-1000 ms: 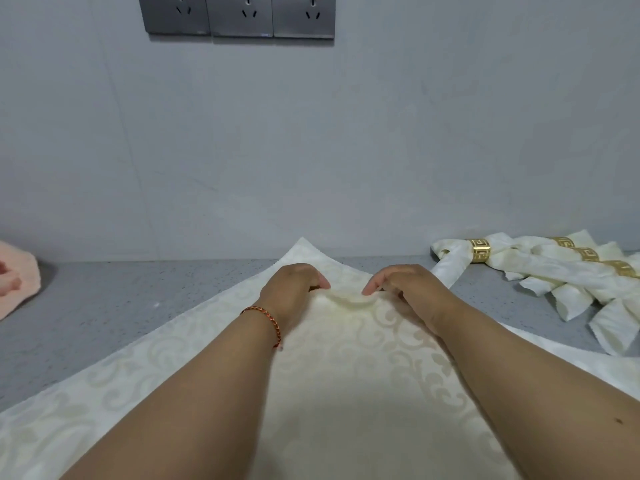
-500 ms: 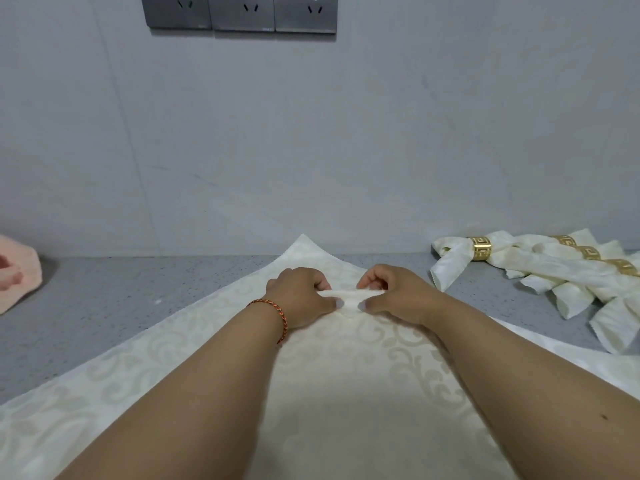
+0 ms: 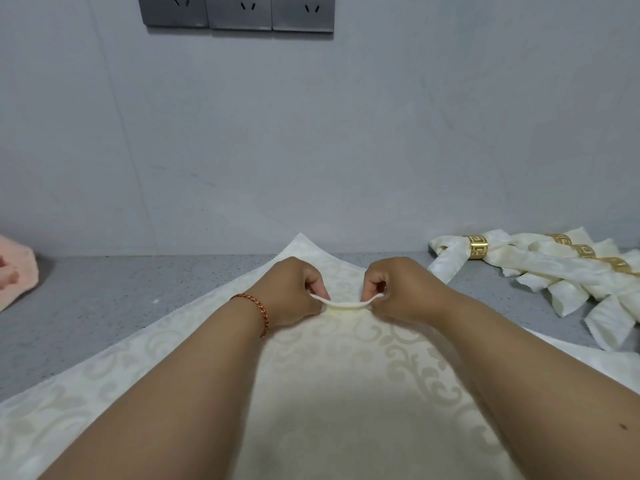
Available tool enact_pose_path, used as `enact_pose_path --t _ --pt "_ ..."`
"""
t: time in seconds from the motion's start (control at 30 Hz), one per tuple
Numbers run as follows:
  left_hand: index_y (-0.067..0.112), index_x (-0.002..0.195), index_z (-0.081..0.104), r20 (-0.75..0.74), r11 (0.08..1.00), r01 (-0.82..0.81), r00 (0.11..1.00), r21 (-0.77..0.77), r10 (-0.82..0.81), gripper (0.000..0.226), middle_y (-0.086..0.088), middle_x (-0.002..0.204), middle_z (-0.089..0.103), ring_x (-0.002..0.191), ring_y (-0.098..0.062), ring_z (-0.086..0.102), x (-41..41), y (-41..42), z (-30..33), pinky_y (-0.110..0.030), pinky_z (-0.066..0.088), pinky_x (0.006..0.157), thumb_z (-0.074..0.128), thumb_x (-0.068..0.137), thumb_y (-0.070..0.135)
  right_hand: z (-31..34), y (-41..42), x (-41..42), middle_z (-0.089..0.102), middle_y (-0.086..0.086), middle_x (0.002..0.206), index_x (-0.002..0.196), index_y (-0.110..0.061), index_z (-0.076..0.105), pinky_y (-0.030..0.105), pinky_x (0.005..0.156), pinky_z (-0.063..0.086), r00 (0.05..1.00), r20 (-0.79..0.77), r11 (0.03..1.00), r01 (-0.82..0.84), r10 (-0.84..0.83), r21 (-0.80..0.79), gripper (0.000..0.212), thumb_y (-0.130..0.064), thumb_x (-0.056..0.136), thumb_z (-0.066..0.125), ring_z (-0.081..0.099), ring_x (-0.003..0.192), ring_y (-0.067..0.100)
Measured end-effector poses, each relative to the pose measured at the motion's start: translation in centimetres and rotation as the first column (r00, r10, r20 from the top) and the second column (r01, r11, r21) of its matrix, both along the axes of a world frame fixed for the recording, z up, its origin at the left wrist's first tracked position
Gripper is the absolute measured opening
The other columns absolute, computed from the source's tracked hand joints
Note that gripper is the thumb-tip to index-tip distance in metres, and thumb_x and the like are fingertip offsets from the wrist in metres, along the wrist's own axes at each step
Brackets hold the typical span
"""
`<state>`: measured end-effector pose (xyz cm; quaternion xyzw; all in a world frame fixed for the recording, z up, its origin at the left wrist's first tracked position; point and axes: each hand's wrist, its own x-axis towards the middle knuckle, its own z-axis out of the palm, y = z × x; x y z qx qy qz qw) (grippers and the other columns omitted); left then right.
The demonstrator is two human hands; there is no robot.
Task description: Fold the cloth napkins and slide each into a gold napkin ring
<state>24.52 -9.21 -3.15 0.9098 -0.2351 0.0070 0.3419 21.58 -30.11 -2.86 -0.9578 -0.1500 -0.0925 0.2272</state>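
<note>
A cream napkin (image 3: 346, 382) with a pale scroll pattern lies spread on the grey counter (image 3: 104, 306), one corner pointing at the wall. My left hand (image 3: 294, 294) and my right hand (image 3: 401, 292) each pinch a raised fold of the cloth near its far corner; a short ridge of fabric stretches between them. At the back right lies a pile of folded napkins (image 3: 568, 282) threaded through gold napkin rings (image 3: 478, 247).
A pink cloth (image 3: 15, 271) sits at the counter's far left edge. The grey wall (image 3: 311, 133) rises right behind the counter, with three sockets (image 3: 239, 10) at the top.
Both hands have pinched up a fold of the napkin and drawn it toward me, away from the far corner; the ridge between them is now lifted off the cloth.
</note>
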Motion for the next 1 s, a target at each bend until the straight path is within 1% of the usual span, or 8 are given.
enact_pose_path --t 0.13,0.2,0.3,0.37,0.43,0.63,0.73,1.0 --pt "0.027 0.063 0.070 -0.033 0.993 0.023 0.999 0.116 -0.019 0.030 0.011 0.075 0.069 0.073 -0.007 0.064 -0.4 0.1 0.7 -0.022 0.052 0.067 0.064 0.074 -0.001 0.5 -0.2 -0.5 0.063 -0.014 0.078 0.058 -0.035 0.064 0.027 0.074 0.051 0.996 -0.068 0.992 -0.064 0.057 -0.107 0.037 0.001 0.070 0.060 0.060 0.082 0.007" --pt "0.023 0.065 0.072 -0.084 0.990 0.031 0.996 0.135 -0.020 0.025 0.011 0.079 0.070 0.080 -0.013 0.064 -0.4 0.1 0.9 -0.026 0.053 0.073 0.063 0.075 0.002 0.5 -0.3 -0.3 0.063 -0.012 0.080 0.063 -0.022 0.070 0.031 0.076 0.052 0.993 -0.105 0.991 -0.063 0.051 -0.115 0.024 -0.001 0.073 0.062 0.061 0.081 0.009" --pt "0.015 0.063 0.072 -0.177 0.998 0.028 0.984 0.063 -0.016 0.019 0.004 0.079 0.069 0.078 -0.021 0.058 -0.4 -0.1 1.3 -0.032 0.048 0.075 0.061 0.078 0.019 0.7 -0.6 0.0 0.063 -0.004 0.078 0.056 -0.008 0.059 0.039 0.073 0.050 0.986 -0.167 1.000 -0.010 0.013 0.019 0.022 -0.015 0.074 0.070 0.059 0.071 0.012" --pt "0.015 0.058 0.068 -0.168 0.997 0.022 0.986 0.078 -0.008 0.027 -0.004 0.071 0.065 0.068 -0.018 0.054 -0.5 -0.2 1.4 -0.029 0.044 0.067 0.066 0.081 0.029 0.8 -0.7 0.0 0.065 -0.001 0.081 0.055 -0.008 0.058 0.034 0.069 0.048 0.977 -0.213 0.992 0.029 -0.002 0.126 0.025 -0.017 0.074 0.071 0.058 0.069 0.009" --pt "0.014 0.059 0.058 -0.136 0.989 0.044 0.990 0.143 -0.024 0.031 0.001 0.061 0.056 0.057 -0.013 0.047 -0.6 -0.3 1.2 -0.023 0.039 0.059 0.075 0.079 0.030 0.7 -0.8 -0.2 0.064 -0.006 0.075 0.062 -0.012 0.066 0.022 0.062 0.043 0.970 -0.241 0.994 0.024 0.003 0.109 0.016 -0.017 0.075 0.074 0.054 0.062 0.003" --pt "0.022 0.092 0.063 -0.151 0.956 0.101 0.987 0.275 -0.061 0.023 0.012 0.078 0.056 0.067 -0.005 0.052 -0.5 0.1 1.5 -0.020 0.041 0.063 0.076 0.078 0.035 1.1 -1.0 -0.2 0.053 -0.013 0.072 0.091 -0.026 0.065 0.016 0.058 0.038 0.941 -0.338 1.000 -0.014 0.021 0.024 0.015 -0.026 0.080 0.076 0.048 0.060 0.003" --pt "0.022 0.084 0.065 -0.152 0.940 0.112 0.986 0.323 -0.065 0.017 0.009 0.075 0.060 0.064 -0.007 0.053 -0.6 -0.1 1.9 -0.021 0.043 0.063 0.076 0.079 0.035 1.5 -0.9 -0.4 0.054 -0.012 0.069 0.079 -0.024 0.064 0.019 0.059 0.038 0.946 -0.323 0.997 -0.042 0.020 -0.062 0.010 -0.026 0.080 0.075 0.049 0.061 0.004" --pt "0.024 0.057 0.058 -0.082 0.919 0.137 0.990 0.370 -0.115 0.027 0.012 0.057 0.053 0.051 -0.005 0.046 -1.6 -0.5 3.0 -0.016 0.036 0.049 0.077 0.072 0.013 3.0 0.6 -1.8 0.054 -0.012 0.064 0.057 -0.026 0.051 0.021 0.055 0.039 0.971 -0.237 0.950 -0.098 0.026 -0.297 0.031 -0.004 0.072 0.068 0.049 0.058 0.004"
